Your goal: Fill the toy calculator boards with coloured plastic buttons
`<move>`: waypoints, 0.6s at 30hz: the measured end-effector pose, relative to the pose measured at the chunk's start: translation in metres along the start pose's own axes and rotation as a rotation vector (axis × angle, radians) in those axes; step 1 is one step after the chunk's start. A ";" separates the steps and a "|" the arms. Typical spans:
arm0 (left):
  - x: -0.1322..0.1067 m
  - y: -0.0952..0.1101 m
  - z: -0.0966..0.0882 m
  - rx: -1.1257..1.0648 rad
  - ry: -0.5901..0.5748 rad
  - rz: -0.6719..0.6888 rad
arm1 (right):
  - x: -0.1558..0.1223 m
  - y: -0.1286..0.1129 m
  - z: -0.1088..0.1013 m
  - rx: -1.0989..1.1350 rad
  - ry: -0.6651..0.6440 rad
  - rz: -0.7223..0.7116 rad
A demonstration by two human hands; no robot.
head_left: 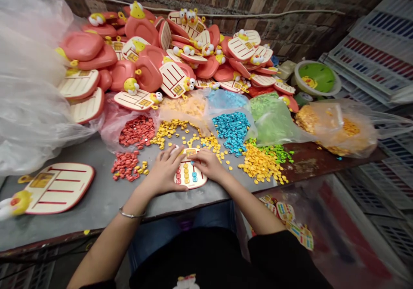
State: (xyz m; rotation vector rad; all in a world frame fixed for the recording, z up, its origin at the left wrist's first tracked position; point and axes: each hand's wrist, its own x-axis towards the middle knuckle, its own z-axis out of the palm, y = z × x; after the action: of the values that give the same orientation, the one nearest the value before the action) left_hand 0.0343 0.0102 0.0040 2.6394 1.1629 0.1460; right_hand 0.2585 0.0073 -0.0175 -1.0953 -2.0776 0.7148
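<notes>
A cream-faced toy board with a duck head lies on the grey table in front of me. Red, yellow and blue pieces sit in columns on its face. My left hand is closed around the board's left side, thumb along its lower edge and fingers over the top. Across the upper right of the board, my right hand has its fingertips pressed together at a small blue piece. Those fingertips partly cover the slots. Loose yellow pieces lie just beyond the board.
Red pieces, blue pieces and yellow pieces spill from plastic bags. Behind them rises a heap of duck boards. Another board lies at the left. A box with finished-looking boards stands below right.
</notes>
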 end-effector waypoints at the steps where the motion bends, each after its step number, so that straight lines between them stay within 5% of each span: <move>1: 0.000 0.000 0.000 0.001 0.002 -0.001 | -0.001 -0.001 -0.003 0.020 -0.037 -0.014; 4: 0.000 -0.001 0.000 -0.002 -0.001 -0.007 | -0.015 -0.001 -0.023 0.052 -0.034 -0.003; 9: 0.000 0.000 -0.003 -0.009 -0.034 -0.019 | -0.051 0.025 -0.063 -0.414 0.361 0.273; 12: 0.001 -0.001 -0.003 -0.010 -0.042 -0.021 | -0.062 0.041 -0.070 -0.635 0.321 0.362; 18: 0.000 -0.002 -0.001 -0.043 -0.026 -0.007 | -0.046 0.033 -0.060 -0.408 0.356 0.243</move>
State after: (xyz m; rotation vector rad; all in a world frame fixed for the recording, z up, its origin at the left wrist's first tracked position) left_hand 0.0324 0.0115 0.0042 2.5924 1.1475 0.1335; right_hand 0.3398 -0.0065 -0.0186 -1.5916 -1.8391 0.1782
